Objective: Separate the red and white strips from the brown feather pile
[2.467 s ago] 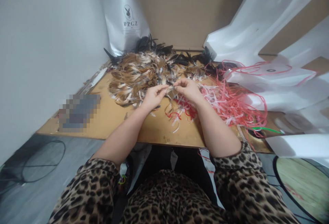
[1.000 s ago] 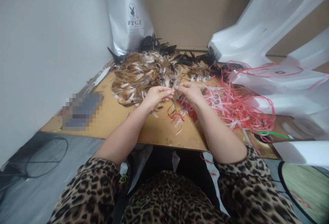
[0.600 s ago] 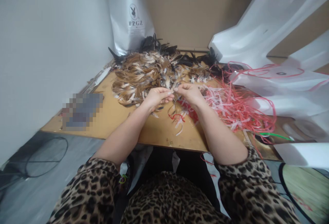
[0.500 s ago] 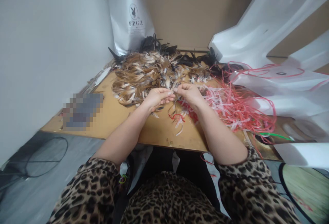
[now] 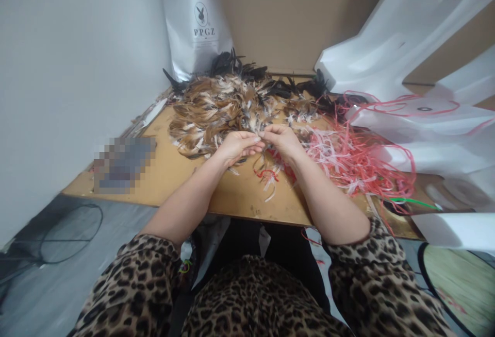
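Observation:
My left hand [image 5: 238, 147] and my right hand [image 5: 280, 140] meet over the middle of the table, fingertips nearly touching. Both are closed in a pinch; what lies between the fingers is too small to make out. Pale feather fluff shows right behind the fingertips. A large heap of brown and white feathers [image 5: 209, 113] spreads just beyond my left hand. Beside my right wrist lies a tangle of red and white plastic strips [image 5: 344, 156]. A few loose feathers and a short red strip [image 5: 266, 174] lie below the hands.
Black feathers [image 5: 247, 69] edge the back of the wooden table [image 5: 247, 203]. A silver-white printed bag [image 5: 193, 43] stands behind them. At right are white sheets [image 5: 425, 131] and a green strip [image 5: 415, 204]. A blurred-out flat object [image 5: 126, 164] lies at left.
The hands hold nearly the same place, still pinched together. The right fingers have shifted very slightly; the view has moved a touch. The feather heap looks the same.

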Motion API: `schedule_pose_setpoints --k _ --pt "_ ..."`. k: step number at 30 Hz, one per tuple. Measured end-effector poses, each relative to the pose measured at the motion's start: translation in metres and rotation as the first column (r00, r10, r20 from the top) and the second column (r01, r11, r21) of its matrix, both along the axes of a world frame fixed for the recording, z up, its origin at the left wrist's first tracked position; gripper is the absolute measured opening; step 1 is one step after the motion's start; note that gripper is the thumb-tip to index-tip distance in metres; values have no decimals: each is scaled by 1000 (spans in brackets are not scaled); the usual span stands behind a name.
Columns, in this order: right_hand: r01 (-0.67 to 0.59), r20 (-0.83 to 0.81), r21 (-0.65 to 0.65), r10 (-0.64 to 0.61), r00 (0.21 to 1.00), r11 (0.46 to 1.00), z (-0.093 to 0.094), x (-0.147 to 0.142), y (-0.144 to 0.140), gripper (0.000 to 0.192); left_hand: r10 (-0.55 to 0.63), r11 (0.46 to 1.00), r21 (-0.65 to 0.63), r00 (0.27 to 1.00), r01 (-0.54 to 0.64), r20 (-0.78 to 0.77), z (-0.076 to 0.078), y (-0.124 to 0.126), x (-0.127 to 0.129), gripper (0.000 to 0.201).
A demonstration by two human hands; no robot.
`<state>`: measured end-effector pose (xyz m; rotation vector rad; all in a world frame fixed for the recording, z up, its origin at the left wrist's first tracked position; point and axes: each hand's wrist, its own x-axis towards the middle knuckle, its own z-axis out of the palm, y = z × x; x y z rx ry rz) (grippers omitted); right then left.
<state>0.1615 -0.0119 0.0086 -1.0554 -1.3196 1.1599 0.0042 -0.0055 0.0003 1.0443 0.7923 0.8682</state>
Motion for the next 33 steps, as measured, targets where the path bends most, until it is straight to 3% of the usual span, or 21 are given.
schedule_pose_setpoints --k 6,10,13,16,20,22,25,27,30,33 --pt "-37 -30 -58 36 999 998 -1 1 3 28 45 999 1 998 -45 39 3 4 -4 16" --pt "66 297 60 -81 951 996 -1 7 4 26 147 989 6 985 -148 90 4 10 -9 12" --pt "-1 600 127 -76 796 992 2 12 2 24 172 984 18 980 -175 95 2 12 -11 13" --pt "-98 798 87 -10 602 991 4 12 -3 26 173 984 36 982 -176 71 1 12 -11 16" --pt "-31 936 129 -112 334 991 2 5 -6 26 183 981 63 982 -186 47 2 11 -10 18" --pt "2 942 185 -178 286 983 -2 1 -4 24 192 978 70 980 -195 51 2 11 -10 17" --pt "30 922 217 -215 323 976 -10 -2 2 21 201 977 67 979 -203 42 2 11 -10 16" --pt "43 899 201 -202 390 979 -13 -2 5 15 208 976 58 978 -210 32 2 11 -9 17" --pt "95 776 182 -202 598 979 -12 2 9 12 223 973 48 974 -225 40 2 11 -9 16" --pt "170 485 114 -204 851 979 -6 5 10 11 212 976 29 975 -214 68 3 9 -8 14"
